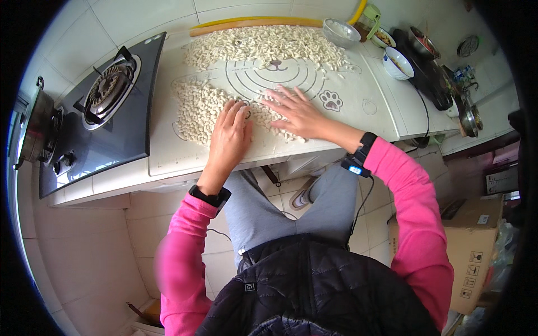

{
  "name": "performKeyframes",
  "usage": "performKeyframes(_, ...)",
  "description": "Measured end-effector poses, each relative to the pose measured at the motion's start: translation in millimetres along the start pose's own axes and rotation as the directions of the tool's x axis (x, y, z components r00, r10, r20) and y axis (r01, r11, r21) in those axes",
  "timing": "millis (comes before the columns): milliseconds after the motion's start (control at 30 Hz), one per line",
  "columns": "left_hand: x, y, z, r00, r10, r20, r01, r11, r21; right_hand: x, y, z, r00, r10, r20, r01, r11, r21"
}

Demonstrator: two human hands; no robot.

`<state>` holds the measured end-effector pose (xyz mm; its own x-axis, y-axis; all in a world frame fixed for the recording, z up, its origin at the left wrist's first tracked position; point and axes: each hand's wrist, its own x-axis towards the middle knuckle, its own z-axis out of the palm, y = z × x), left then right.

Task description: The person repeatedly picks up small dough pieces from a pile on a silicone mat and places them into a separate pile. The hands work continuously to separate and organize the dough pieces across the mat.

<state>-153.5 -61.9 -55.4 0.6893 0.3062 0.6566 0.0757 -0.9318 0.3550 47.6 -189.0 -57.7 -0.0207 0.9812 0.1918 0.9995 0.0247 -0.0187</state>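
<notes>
Small pale dough pieces (195,111) lie in a loose spread over the front left of a white printed pastry mat (357,122). My left hand (231,130) rests palm down at their right side, fingers close together and curved. What lies under those fingertips is hidden. To its right, my right hand (298,111) lies flat with the fingers spread, over more dough pieces near the mat's front edge; it grips nothing. A second, wider spread of longer, floured dough pieces (269,42) covers the back of the mat.
A long wooden rolling pin (256,26) lies along the wall behind the dough. Beside it stands a clear bowl (341,33) with white powder. A gas hob (122,117) borders the mat on the left. Food bowls, including a white one (397,64), stand at right.
</notes>
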Motion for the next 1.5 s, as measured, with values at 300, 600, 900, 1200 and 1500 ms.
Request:
performKeyframes(300, -0.7, -0.9, 0.5, 0.999, -0.02, -0.031, 0.019, 1.0, -0.019, -27.4, 61.0, -35.8, 0.894, 0.403, -0.197, -0.287, 0.851, 0.44)
performKeyframes(600, -2.1, -0.4, -1.2, 0.999, -0.012, -0.044, 0.012, 1.0, -0.004, 8.0, 55.3, -27.5, 0.882, 0.462, 0.087, -0.424, 0.701, 0.573)
performKeyframes(900, -1.7, -2.7, 0.2, 0.997, -0.027, -0.07, 0.025, 0.999, -0.025, -1.8, 58.6, -43.5, 0.85, 0.511, 0.131, -0.485, 0.66, 0.574)
performKeyframes(1200, -5.0, -4.6, 2.6, 0.997, -0.011, -0.079, 0.011, 1.0, 0.0, -2.4, 5.7, -44.5, 0.924, 0.381, 0.036, -0.375, 0.882, 0.285)
performKeyframes(1500, 5.9, 8.6, -14.8, 0.981, 0.071, -0.181, -0.075, 0.997, -0.015, -11.4, 18.6, -52.8, 0.946, 0.324, 0.004, -0.296, 0.857, 0.422)
